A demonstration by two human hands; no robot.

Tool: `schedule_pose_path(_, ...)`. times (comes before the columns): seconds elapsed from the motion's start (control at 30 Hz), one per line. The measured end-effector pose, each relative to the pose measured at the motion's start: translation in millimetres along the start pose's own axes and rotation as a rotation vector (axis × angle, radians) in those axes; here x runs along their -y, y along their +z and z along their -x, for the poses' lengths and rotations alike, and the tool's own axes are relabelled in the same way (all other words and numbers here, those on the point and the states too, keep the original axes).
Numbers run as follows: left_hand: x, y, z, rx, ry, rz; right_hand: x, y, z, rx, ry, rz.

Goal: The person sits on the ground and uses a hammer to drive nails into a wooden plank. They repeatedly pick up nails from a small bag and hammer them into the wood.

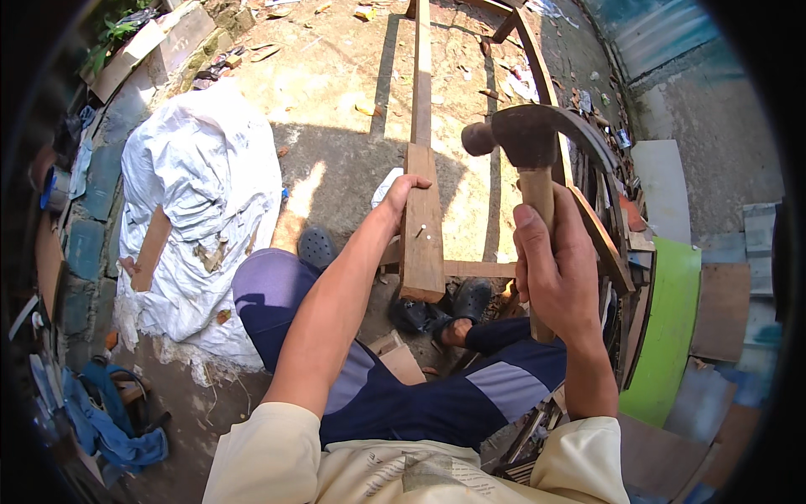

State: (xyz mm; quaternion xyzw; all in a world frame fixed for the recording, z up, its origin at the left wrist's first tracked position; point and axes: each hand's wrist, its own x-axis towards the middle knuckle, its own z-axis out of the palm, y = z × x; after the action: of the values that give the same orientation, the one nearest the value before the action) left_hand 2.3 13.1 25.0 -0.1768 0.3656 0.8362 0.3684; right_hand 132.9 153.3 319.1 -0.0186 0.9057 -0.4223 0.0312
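So: right grip [556,265] wrapped round wooden-handled, curved-claw hammer [527,139]; left grip [403,197] clamped on squared timber block [422,252].

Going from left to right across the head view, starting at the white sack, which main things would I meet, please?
White sack, grey clog, wooden piece held by the left hand, hammer held in the right hand, green panel, brown board.

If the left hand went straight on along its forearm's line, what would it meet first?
The short wooden board, at once: the left hand already touches its left edge. Depth beyond the board is unclear, so I can't say what follows.
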Motion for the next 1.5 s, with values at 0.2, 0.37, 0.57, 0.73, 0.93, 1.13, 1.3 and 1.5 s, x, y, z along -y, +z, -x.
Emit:
schedule_pose_path(0.2, 6, 1, -11, 0.058, -0.061, 0.047, -29, 19, 16, 0.429, 0.08, 0.357)
schedule_pose_path(0.37, 7, -15, -25, 0.167, 0.094, 0.068, 2, 13, 3, 0.228, 0.018, 0.182)
schedule_pose_path(0.57, 10, -3, -22, 0.095, -0.015, 0.089, -28, 26, 13, 0.271, -0.003, 0.289)
schedule_pose_path(0.73, 4, -5, -9, 0.036, -0.006, 0.002, -4, 9, 8, -0.014, -0.046, 0.114)
schedule_pose_path(0.93, 6, -4, -17, 0.094, -0.001, -0.008, -23, 26, 17, 0.09, -0.098, 0.13)
schedule_pose_path(1.13, 8, -1, -11, 0.128, 0.063, 0.037, -22, 28, 22, 0.265, 0.073, 0.22)
schedule_pose_path(1.3, 8, -10, -18, 0.13, 0.032, 0.081, -34, 29, 12, 0.305, 0.005, 0.318)
schedule_pose_path(1.5, 6, 1, -6, -0.009, 0.015, 0.013, 0, 1, 3, -0.021, -0.083, -0.003)
